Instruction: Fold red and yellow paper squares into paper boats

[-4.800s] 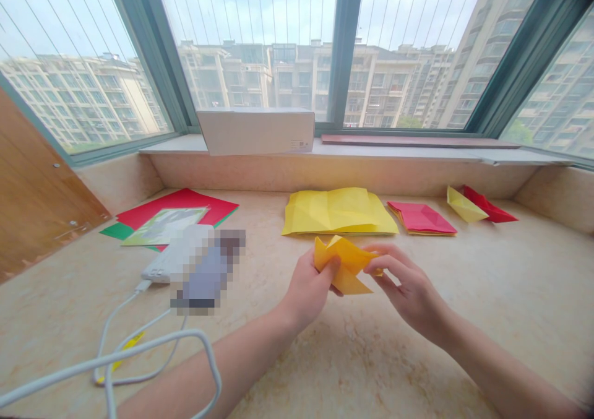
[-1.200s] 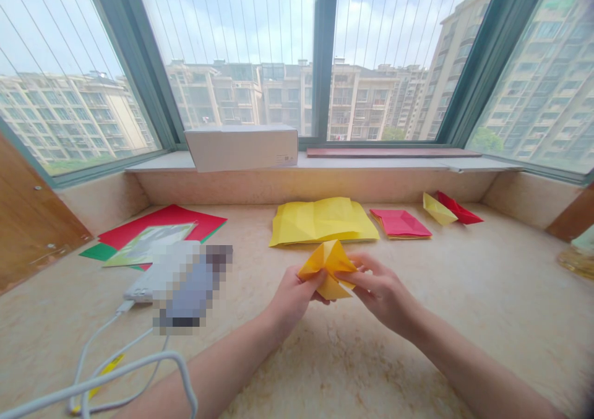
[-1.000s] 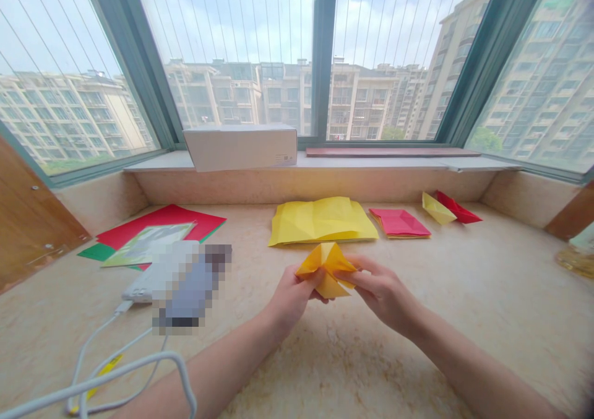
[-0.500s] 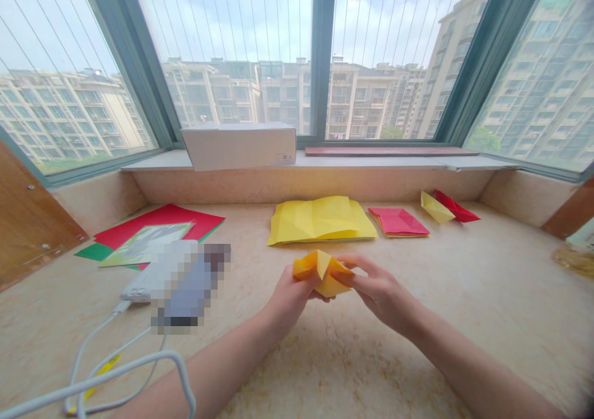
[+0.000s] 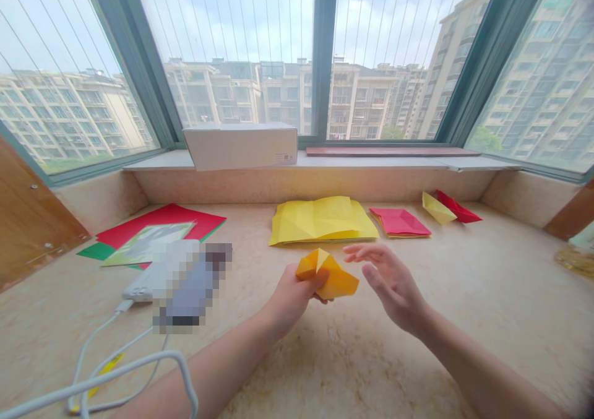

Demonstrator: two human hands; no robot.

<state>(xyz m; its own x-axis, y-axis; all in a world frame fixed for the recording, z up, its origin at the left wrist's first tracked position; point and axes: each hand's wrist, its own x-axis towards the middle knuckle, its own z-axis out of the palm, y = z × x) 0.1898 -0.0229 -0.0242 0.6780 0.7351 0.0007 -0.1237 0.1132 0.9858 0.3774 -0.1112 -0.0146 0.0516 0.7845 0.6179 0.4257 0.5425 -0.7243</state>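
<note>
A small piece of folded orange-yellow paper (image 5: 341, 278) is gripped in my left hand (image 5: 297, 295), thumb on top and fingers mostly hidden beneath. Its creased flaps stand up near the thumb. Just to its right, my right hand (image 5: 394, 286) is raised with thumb and fingers apart, touching nothing. Beyond my hands lies a stack of creased yellow sheets (image 5: 322, 219). To the right of that stack are folded pink-red squares (image 5: 400, 221) with yellow paper under them.
A yellow paper boat (image 5: 439, 208) and a red paper boat (image 5: 459, 208) sit at the back right. On the left are red sheets (image 5: 158, 221), a white power strip (image 5: 139, 287), a blurred-out object (image 5: 188, 292) and white cables (image 5: 179, 363). A white box (image 5: 241, 148) stands on the sill.
My right hand has let go of the folded orange-yellow paper and moved a little to the right, its fingers opening. My left hand still holds the paper, whose right side now shows.
</note>
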